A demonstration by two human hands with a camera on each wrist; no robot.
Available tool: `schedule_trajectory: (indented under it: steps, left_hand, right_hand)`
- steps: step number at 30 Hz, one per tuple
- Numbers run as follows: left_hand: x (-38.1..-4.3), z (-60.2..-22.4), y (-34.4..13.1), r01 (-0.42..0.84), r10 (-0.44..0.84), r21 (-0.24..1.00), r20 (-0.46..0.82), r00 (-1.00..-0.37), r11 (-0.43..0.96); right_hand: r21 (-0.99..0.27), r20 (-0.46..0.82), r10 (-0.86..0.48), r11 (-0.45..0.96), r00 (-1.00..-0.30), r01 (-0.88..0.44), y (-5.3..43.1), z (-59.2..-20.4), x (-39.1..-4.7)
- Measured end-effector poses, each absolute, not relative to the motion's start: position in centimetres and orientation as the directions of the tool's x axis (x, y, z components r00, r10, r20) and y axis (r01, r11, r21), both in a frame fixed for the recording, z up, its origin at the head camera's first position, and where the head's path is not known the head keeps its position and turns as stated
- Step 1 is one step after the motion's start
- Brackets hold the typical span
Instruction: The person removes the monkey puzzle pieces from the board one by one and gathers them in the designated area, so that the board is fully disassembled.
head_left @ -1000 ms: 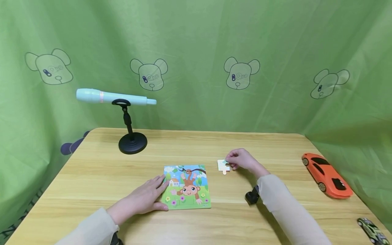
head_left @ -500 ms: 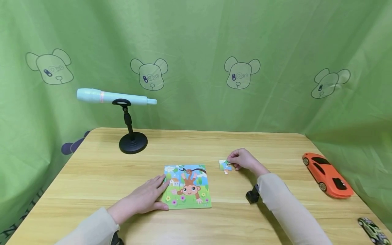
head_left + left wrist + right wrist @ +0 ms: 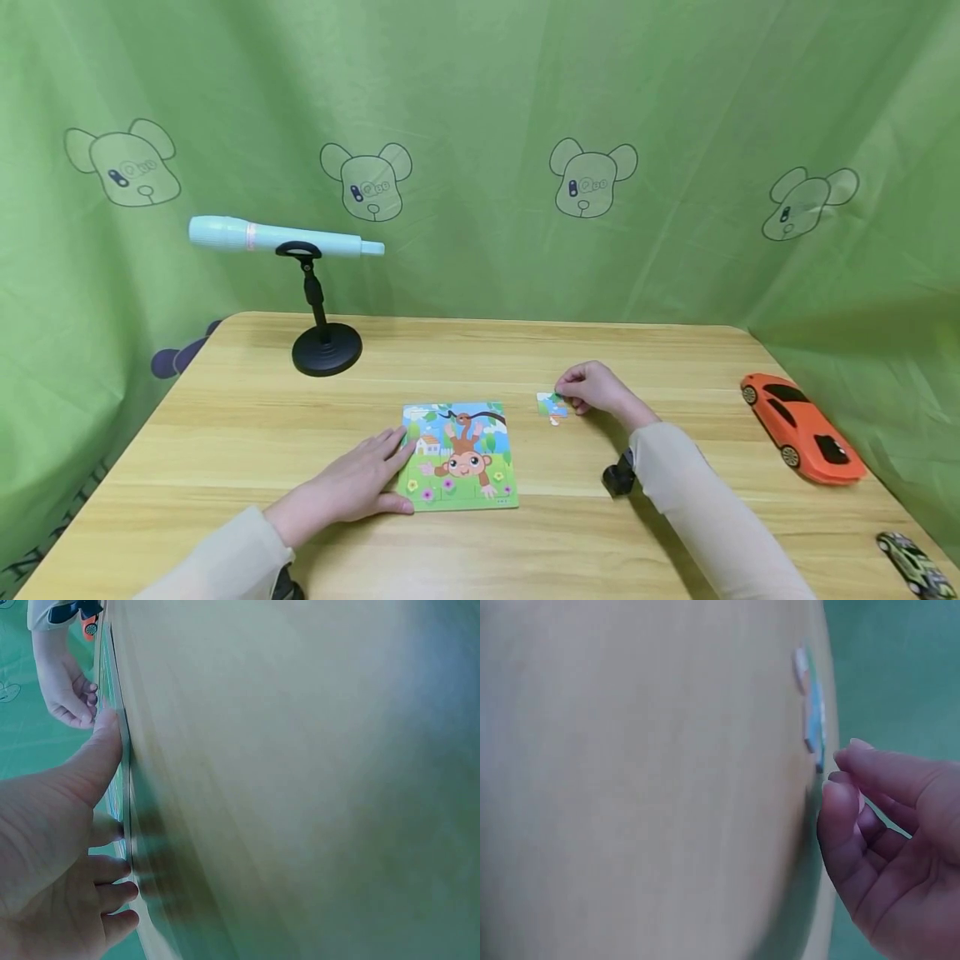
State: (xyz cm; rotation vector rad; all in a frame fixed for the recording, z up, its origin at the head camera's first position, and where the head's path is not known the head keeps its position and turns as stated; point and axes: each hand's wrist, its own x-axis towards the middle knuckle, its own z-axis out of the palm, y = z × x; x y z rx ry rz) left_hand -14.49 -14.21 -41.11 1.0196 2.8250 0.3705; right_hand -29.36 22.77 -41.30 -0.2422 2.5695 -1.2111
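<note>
A square monkey jigsaw puzzle [image 3: 459, 458] lies on the table. My left hand [image 3: 360, 479] rests along its left side with fingers extended, the thumb at the near left corner. In the left wrist view the left hand [image 3: 60, 840] touches the board's edge. Right of the puzzle's far corner is a loose puzzle piece [image 3: 551, 406] with blue and green print and a tab toward me. My right hand [image 3: 596, 392] pinches its right corner with thumb and forefinger. Seen edge-on in the right wrist view, the puzzle piece [image 3: 814, 712] meets the fingertips of the right hand [image 3: 900, 840].
A light blue toy microphone [image 3: 300, 240] sits on a black stand [image 3: 326, 350] at the back left. An orange toy car [image 3: 802, 429] and a smaller patterned car [image 3: 915, 567] are along the right edge. A green curtain [image 3: 480, 167] hangs behind the wooden table [image 3: 450, 358].
The puzzle piece has shifted slightly right with my right hand, and its face has gone from pale glare to clear blue and green print. My left hand stays on the puzzle.
</note>
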Motion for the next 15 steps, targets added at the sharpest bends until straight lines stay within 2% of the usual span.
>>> schedule_trajectory:
  steps: [5,15]
  left_hand:
    - [-14.5,-41.1,-14.1,0.611,0.640,0.270,-0.026,-0.768,0.744]
    - [-14.6,-40.8,-14.1,0.608,0.641,0.268,-0.050,-0.766,0.747]
  right_hand:
    - [-0.788,-0.155,-0.283,0.613,-0.946,-0.055,22.2,-40.7,-29.4]
    - [-0.776,-0.050,-0.466,0.575,-0.883,-0.259,18.2,-39.4,-28.1]
